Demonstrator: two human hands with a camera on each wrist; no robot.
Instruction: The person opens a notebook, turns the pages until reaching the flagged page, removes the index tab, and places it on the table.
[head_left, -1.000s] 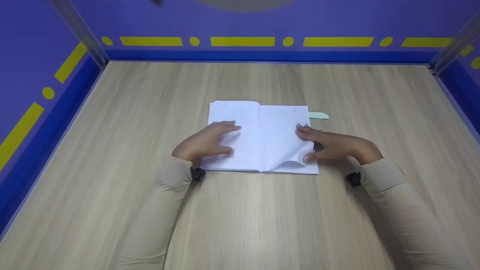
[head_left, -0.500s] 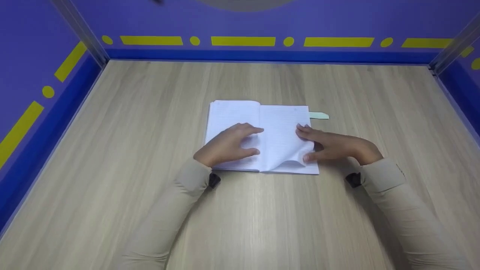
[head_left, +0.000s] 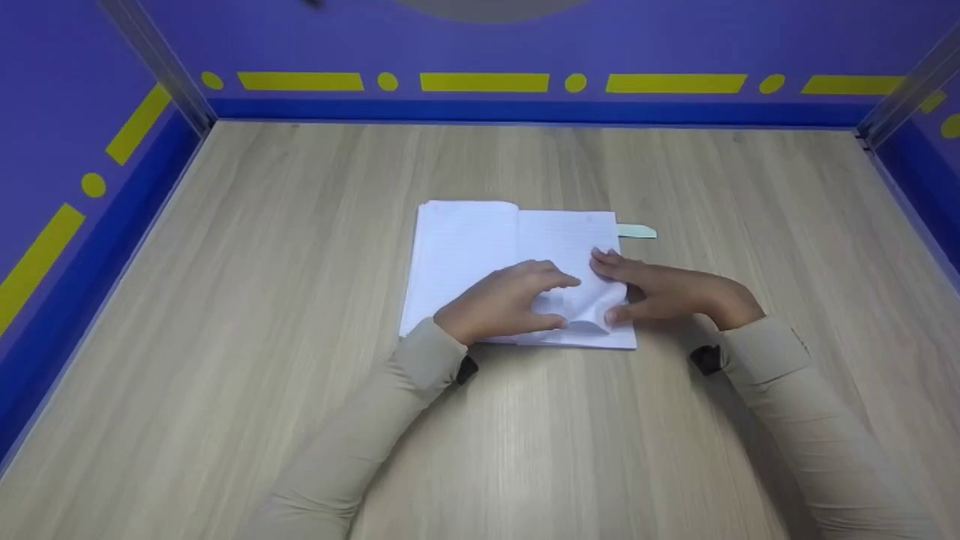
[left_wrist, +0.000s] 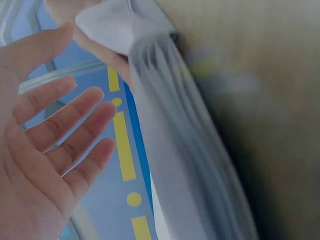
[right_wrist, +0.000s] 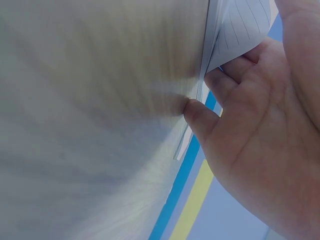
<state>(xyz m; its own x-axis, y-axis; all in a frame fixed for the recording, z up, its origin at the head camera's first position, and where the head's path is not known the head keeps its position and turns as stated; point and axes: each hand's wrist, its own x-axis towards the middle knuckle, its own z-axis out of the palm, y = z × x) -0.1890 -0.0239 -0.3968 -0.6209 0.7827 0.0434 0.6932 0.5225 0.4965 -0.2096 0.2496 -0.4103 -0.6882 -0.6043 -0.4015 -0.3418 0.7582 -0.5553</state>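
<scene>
An open lined notebook [head_left: 466, 244] lies on the table in the head view. At its right side my right hand [head_left: 671, 289] holds the outer edge of a page [head_left: 566, 236], whose lower corner is curled up between thumb and fingers. The right wrist view shows that lined page [right_wrist: 242, 32] bending into the hand, with the little finger low by the notebook's edge. My left hand [head_left: 502, 300] hovers over the lower middle of the notebook, its fingertips near the curl. In the left wrist view its fingers are spread and grip nothing, beside the fanned page edges [left_wrist: 185, 130].
A pale green tab [head_left: 637, 231] sticks out from the notebook's upper right edge. The wood-grain table [head_left: 300, 225] surrounds the notebook. Blue panels [head_left: 480, 52] with yellow marks stand along the back and sides.
My left hand has moved rightward from the left page, across the notebook's middle, toward the curled corner. The right hand and the page it holds have stayed in place.
</scene>
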